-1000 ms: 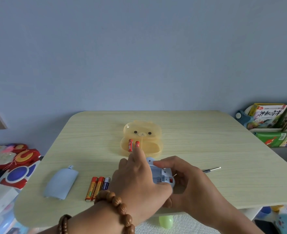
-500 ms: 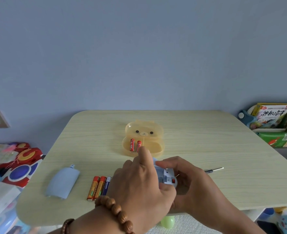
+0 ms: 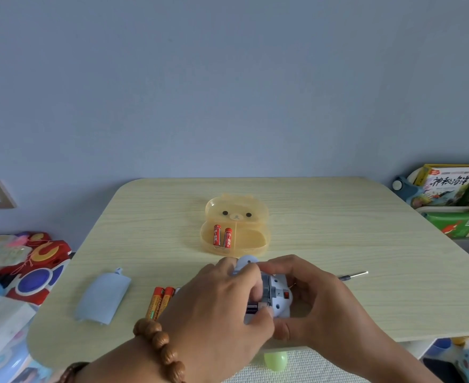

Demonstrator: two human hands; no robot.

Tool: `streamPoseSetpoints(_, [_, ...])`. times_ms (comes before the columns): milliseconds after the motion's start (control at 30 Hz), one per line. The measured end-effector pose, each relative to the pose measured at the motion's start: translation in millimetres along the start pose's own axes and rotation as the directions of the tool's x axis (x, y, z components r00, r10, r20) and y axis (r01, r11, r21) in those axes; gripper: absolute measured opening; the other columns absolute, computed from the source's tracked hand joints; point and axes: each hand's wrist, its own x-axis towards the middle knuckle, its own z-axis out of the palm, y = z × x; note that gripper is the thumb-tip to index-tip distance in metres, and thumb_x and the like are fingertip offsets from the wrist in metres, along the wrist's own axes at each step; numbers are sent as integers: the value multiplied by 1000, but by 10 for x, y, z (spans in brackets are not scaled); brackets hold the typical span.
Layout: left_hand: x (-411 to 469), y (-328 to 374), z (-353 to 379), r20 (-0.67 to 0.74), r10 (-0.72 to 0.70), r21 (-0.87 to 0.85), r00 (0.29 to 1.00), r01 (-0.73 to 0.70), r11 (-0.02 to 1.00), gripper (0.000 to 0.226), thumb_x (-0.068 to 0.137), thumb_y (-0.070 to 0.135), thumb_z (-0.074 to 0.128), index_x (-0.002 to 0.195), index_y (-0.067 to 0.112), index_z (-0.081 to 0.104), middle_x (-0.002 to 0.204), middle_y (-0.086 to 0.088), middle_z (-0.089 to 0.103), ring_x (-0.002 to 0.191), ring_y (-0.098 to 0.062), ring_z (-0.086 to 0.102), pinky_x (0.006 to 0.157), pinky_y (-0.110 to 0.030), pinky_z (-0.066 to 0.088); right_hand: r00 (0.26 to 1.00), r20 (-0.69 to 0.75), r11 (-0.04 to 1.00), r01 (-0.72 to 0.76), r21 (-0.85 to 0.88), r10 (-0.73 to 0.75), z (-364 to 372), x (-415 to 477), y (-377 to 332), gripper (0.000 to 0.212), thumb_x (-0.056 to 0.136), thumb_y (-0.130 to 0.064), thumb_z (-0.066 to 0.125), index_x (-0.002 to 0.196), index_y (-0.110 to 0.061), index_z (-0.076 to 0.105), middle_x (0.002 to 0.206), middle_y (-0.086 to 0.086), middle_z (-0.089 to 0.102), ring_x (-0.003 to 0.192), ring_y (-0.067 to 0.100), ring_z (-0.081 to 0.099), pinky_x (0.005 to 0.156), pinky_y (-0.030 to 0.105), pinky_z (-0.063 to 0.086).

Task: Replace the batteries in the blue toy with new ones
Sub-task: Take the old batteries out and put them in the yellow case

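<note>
- Toy [image 3: 279, 297], pale blue, sits near the front edge of the table [image 3: 338, 222], cupped between both hands, its open underside with a small red switch facing up.
- Left hand [image 3: 219, 308] lies over the toy's left side, fingers curled down onto it; the thumb tip presses at a dark battery [image 3: 252, 309] seated in the toy's compartment. A bead bracelet [image 3: 160, 346] circles the wrist.
- Right hand [image 3: 319, 302] wraps the toy's right side, closed around it, index finger arched over the top and thumb under the near end.
- Two orange batteries [image 3: 160, 301] lie side by side on the table just left of the left hand, partly hidden by it.
- Blue cover [image 3: 103, 295] lies flat further left, apart from the batteries.
- Bear box [image 3: 236, 225], translucent yellow with lid open, stands behind the hands; two red batteries [image 3: 222, 236] lie in its left compartment, the right one empty.
- Screwdriver [image 3: 353, 275] lies on the table just right of the right hand.
- Books [image 3: 448, 183] stand off the table at right; toys [image 3: 34, 266] are piled at left.
</note>
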Motion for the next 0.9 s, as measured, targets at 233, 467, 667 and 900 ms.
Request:
streamPoseSetpoints(233, [56,-123,-44,23,-20,-170,1000,23,985,20,100,49,44,96,30,48,120,23,47,101,-1,51,87,-24,42,999,-1,999,-35,32,35,16,9,-1,73,55,-30,102,120,-40,70,111,13,75,100,43,71,91,62,57])
streamPoseSetpoints(467, [204,-328,-98,-275,-21,-272,961,-57,961,22,90,50,54,87,29,60,101,15,63,95,2,59,81,-21,49,998,-12,997,-58,43,59,33,29,27,76,49,-35,103,118,-41,70,110,15,74,101,44,70,89,61,59])
streamPoseSetpoints(667, [522,-682,-303,-192,-216,-651,957,41,758,10,94,16,67,97,25,68,92,5,72,56,-18,68,52,-29,54,998,-33,998,-53,46,55,44,41,13,78,46,-39,104,116,-41,72,109,21,71,99,47,67,90,61,57])
streamPoseSetpoints(900, [692,-1075,-276,23,-203,-858,979,124,499,60,59,34,94,113,17,76,114,-4,74,88,-20,76,90,-31,55,998,-7,997,-70,-12,70,14,46,-15,75,45,-39,102,113,-48,71,104,12,75,97,38,72,92,54,59])
